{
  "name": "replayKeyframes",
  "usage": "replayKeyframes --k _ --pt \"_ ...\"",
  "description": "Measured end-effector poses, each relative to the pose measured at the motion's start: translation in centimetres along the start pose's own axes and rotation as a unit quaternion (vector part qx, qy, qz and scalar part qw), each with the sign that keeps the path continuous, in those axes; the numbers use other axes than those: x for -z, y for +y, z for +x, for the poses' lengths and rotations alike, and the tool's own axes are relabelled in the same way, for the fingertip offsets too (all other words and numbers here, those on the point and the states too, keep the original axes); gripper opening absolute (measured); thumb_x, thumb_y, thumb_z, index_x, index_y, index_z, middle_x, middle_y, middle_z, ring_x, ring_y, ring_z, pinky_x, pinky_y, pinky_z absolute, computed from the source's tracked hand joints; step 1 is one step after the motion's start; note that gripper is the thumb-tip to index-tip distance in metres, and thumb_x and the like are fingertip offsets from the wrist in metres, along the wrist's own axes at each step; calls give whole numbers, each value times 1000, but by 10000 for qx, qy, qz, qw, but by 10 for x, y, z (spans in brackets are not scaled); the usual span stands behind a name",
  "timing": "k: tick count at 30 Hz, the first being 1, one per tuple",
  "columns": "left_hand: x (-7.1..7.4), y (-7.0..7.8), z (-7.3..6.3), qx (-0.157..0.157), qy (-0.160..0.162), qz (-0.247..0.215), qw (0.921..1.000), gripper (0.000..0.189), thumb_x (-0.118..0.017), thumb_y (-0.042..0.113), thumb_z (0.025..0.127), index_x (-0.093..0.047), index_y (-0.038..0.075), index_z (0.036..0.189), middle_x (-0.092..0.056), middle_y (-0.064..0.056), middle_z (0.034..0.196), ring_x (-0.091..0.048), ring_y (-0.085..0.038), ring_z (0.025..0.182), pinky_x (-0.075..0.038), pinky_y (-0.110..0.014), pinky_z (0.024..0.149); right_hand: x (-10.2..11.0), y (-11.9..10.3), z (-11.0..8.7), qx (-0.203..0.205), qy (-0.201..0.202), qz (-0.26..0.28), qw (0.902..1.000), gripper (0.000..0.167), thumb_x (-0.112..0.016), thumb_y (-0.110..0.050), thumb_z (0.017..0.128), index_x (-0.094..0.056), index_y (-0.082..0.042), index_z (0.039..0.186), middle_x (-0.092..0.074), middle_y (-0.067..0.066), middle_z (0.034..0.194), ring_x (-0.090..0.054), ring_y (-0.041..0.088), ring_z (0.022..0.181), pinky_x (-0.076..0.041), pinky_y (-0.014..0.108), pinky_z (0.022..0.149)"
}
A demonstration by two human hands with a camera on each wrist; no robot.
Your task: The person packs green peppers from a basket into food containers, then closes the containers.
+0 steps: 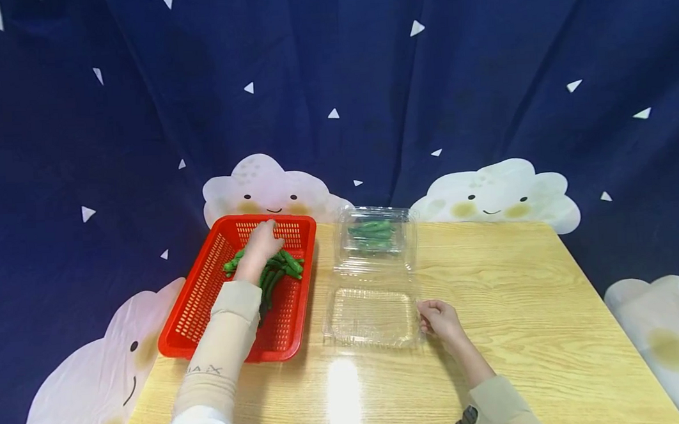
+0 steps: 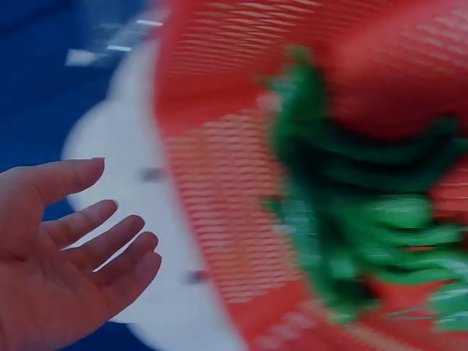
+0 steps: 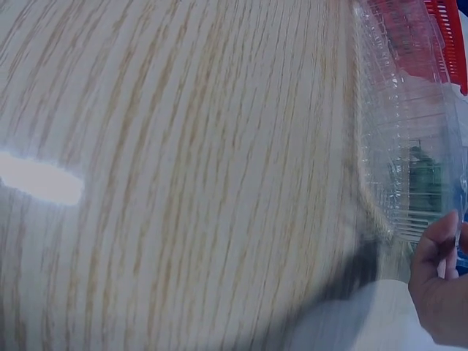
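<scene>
**Fingers: left hand (image 1: 262,245) loose, right hand (image 1: 442,320) pinching a clear edge**

Hands, 2. Left: fingers slightly bent, thumb apart, nothing held, above the basket in the head view. Right: thumb and fingertips pinching the right edge of the container's near half.

Curtain (image 1: 331,46), 1. Dark blue, with white triangles and 4 smiling clouds (image 1: 497,197) in the head view.

Table (image 1: 553,329), 1. Light wood grain.

Red basket (image 1: 210,270), 1. Perforated plastic, left side of the table; long axis running near to far, far end leaning right.

Clear clamshell container (image 1: 374,316), 1. Opened out, right of the basket; long axis near to far, each half wider than deep. Whether the far half lies over a second box cannot be told.

Green peppers, 2 lots, overlapping too closely for a count. The larger lot (image 1: 271,286) lies in the basket, mostly toward its right side: several long, curved pieces run near to far, others slant crosswise. The smaller lot (image 1: 373,232) shows through the far half of the container, long axes running left to right.
</scene>
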State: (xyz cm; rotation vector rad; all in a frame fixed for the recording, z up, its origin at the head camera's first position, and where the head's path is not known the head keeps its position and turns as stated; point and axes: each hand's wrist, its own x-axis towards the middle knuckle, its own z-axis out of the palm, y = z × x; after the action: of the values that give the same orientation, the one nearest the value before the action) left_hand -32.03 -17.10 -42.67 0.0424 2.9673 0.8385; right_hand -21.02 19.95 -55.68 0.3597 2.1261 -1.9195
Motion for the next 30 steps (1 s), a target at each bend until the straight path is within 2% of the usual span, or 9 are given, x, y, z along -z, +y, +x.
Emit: replayKeyframes --k 2,5,8,10,13,17,19,25,30 --pt "-12 -15 7 300 -395 191 9986 50 -52 5 86 -37 -10 132 -42 -28 131 -44 -39 116 -39 -46 94 0 0 0 -2 -9 16 10000 32 -49 -18 94 -45 8 114 -54 6 79 -52 8 61 -48 17 58" --pt "-32 -34 13 700 -984 496 9914 39 -53 5 83 -51 -10 119 -51 -27 121 -52 -34 99 -44 -37 81 0 -1 0 8 -33 28 10000 33 -49 -17 95 -45 9 114 -54 6 80 -53 8 61 -48 17 58" --pt "-47 -45 16 1136 -1454 637 9808 25 -52 5 84 -59 -7 105 -57 -22 108 -49 -27 81 -40 -33 66 1 0 0 11 -31 33 10000 32 -49 -17 94 -46 8 114 -54 6 80 -53 8 62 -48 17 58" --pt "-56 -49 16 1416 -1606 681 9744 22 -52 6 85 -60 -5 102 -57 -20 106 -47 -25 78 -38 -33 64 1 0 1 30 -57 12 10000 34 -49 -18 95 -45 9 115 -55 6 81 -53 8 63 -48 18 59" --pt "-66 -52 13 1603 -1671 804 9695 25 -52 7 86 -59 -4 107 -55 -20 113 -49 -25 85 -41 -34 71 1 1 1 36 -86 -9 10000 34 -49 -18 95 -45 9 116 -54 6 82 -53 9 64 -48 18 60" --pt "-76 -51 6 1513 -1492 1039 9716 30 -55 7 85 -57 -6 113 -52 -24 121 -52 -30 105 -43 -39 89 1 2 1 40 -99 -10 9999 35 -49 -18 95 -44 9 116 -53 5 82 -52 9 65 -48 18 61" --pt "-80 -50 3 1450 -1382 1100 9735 30 -54 8 88 -57 -7 114 -52 -26 122 -51 -33 110 -42 -42 92 2 2 1 34 -94 9 9999 34 -49 -18 95 -44 8 116 -53 5 82 -52 10 65 -48 18 61" --pt "-84 -54 2 1230 -1259 1194 9771 29 -49 14 93 -59 -6 111 -56 -26 114 -54 -36 106 -45 -45 88 3 4 1 58 -141 11 9999 34 -48 -18 95 -44 9 116 -53 6 84 -52 9 65 -48 18 61" --pt "-78 -51 2 1235 -1282 998 9790 22 -57 9 85 -60 -5 102 -59 -23 106 -56 -28 90 -48 -39 76 3 4 1 65 -151 -21 9999 35 -48 -18 95 -44 8 117 -54 6 85 -53 9 66 -48 18 61"
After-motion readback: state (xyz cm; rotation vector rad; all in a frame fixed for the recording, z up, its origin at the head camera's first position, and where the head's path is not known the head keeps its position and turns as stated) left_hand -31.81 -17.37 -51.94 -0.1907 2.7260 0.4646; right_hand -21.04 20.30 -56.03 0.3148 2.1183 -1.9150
